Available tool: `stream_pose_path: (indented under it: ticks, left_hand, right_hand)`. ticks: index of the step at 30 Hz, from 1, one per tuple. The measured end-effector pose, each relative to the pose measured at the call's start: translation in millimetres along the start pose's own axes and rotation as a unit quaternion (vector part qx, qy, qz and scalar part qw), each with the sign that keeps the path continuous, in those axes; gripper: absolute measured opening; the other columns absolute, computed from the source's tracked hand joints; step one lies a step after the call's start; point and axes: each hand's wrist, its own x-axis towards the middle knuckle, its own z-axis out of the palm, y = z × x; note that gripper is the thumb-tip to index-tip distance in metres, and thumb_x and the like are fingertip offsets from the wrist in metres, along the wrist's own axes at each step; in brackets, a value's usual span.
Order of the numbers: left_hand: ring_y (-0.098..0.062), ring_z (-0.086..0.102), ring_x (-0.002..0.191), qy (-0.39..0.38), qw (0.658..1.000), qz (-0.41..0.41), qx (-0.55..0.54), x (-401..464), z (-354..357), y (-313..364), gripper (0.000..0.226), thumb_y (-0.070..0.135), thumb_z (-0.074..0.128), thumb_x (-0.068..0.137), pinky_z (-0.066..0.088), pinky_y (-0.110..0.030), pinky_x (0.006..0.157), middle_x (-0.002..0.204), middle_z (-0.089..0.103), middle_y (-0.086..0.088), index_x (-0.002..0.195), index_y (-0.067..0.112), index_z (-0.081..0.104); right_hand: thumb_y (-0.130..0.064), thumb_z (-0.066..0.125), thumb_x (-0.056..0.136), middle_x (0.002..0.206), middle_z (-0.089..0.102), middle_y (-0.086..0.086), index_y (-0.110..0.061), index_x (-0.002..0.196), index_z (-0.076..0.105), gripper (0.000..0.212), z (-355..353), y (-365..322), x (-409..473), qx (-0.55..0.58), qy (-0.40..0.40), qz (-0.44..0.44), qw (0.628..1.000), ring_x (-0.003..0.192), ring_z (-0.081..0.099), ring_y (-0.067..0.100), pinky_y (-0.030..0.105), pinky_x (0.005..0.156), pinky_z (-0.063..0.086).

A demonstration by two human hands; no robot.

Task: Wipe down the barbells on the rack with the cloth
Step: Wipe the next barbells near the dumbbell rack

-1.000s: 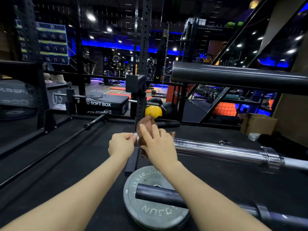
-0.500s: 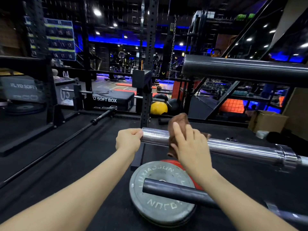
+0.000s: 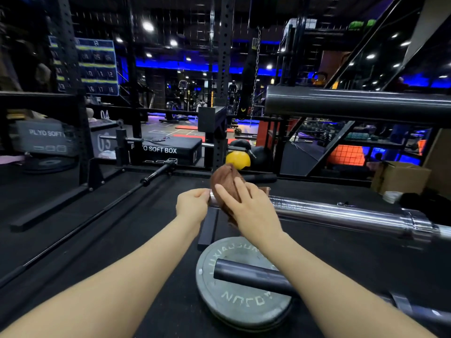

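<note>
Chrome-plated steel barbell sleeve (image 3: 341,213) lies horizontal at mid-height, running from the centre of view out to the right, where a ridged collar meets the thinner shaft. Its free end sits at centre. A brown, crumpled cloth (image 3: 225,184) is draped over that end, bunched above the sleeve and hanging slightly below it. The right hand (image 3: 249,211) lies on top of the cloth, fingers spread and curved over it, pressing the fabric against the metal. The left hand (image 3: 192,204) is just beside the cloth at the sleeve's tip, fingers curled; it appears to pinch the very end of the sleeve, though the contact point is partly hidden.

Above, a dark grey matte barbell sleeve (image 3: 353,103) runs parallel. Below, a second dark sleeve (image 3: 253,276) projects over a round grey weight plate (image 3: 234,306) lying flat on the black rubber floor (image 3: 122,240). A black perforated rack upright (image 3: 223,69) stands behind the hands. Further back sit a black plyo soft box (image 3: 166,150), a yellow ball (image 3: 238,161) and, at right, a cardboard box (image 3: 400,178).
</note>
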Motion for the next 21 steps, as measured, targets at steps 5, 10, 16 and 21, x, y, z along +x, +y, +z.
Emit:
stream_pose_path:
  ticks: [5, 10, 16, 21]
  left_hand:
    - [-0.018, 0.053, 0.091, 0.028, 0.999, -0.013, 0.034, -16.1, 13.3, 7.7, 0.025, 0.012, 0.055, 0.092, 0.039, -0.026, 0.077, 0.107, 0.064, -0.004, 0.116, 0.012, 0.064]
    - [-0.02, 0.051, 0.086, 0.014, 0.996, -0.005, 0.087, -25.4, 21.4, 14.9, 0.035, 0.01, 0.055, 0.089, 0.037, -0.024, 0.064, 0.112, 0.061, -0.005, 0.125, 0.013, 0.056]
    - [-0.02, 0.039, 0.069, 0.048, 0.993, -0.001, 0.112, -16.8, 12.8, 8.0, 0.033, 0.009, 0.05, 0.089, 0.027, -0.025, 0.057, 0.074, 0.048, 0.002, 0.062, 0.026, 0.043]
    - [-0.022, 0.04, 0.07, 0.057, 0.99, 0.001, 0.128, -10.2, 4.4, 6.9, 0.023, 0.012, 0.049, 0.088, 0.034, -0.026, 0.065, 0.076, 0.05, 0.0, 0.069, 0.025, 0.054]
  right_hand:
    - [-0.015, 0.087, 0.052, 0.127, 0.054, 0.023, -0.024, 0.134, 0.043, 0.094, -16.9, 30.9, -31.8, -0.023, -0.018, 0.01, 1.0, 0.1, 0.058, 0.04, 0.042, 0.079, 0.052]
    - [-0.013, 0.089, 0.051, 0.124, 0.056, 0.024, -0.023, 0.134, 0.042, 0.096, -37.6, 60.1, -61.9, -0.054, -0.063, 0.059, 0.995, 0.099, 0.059, 0.041, 0.044, 0.076, 0.054]
    - [-0.024, 0.094, 0.046, 0.116, 0.059, 0.027, -0.016, 0.133, 0.041, 0.102, -46.2, 83.3, -91.9, -0.083, -0.015, 0.139, 0.987, 0.1, 0.057, 0.044, 0.051, 0.083, 0.053]
    - [-0.024, 0.09, 0.056, 0.121, 0.053, 0.03, -0.016, 0.136, 0.04, 0.094, -18.8, 41.7, -68.8, -0.075, 0.02, 0.154, 0.985, 0.113, 0.047, 0.045, 0.058, 0.098, 0.04]
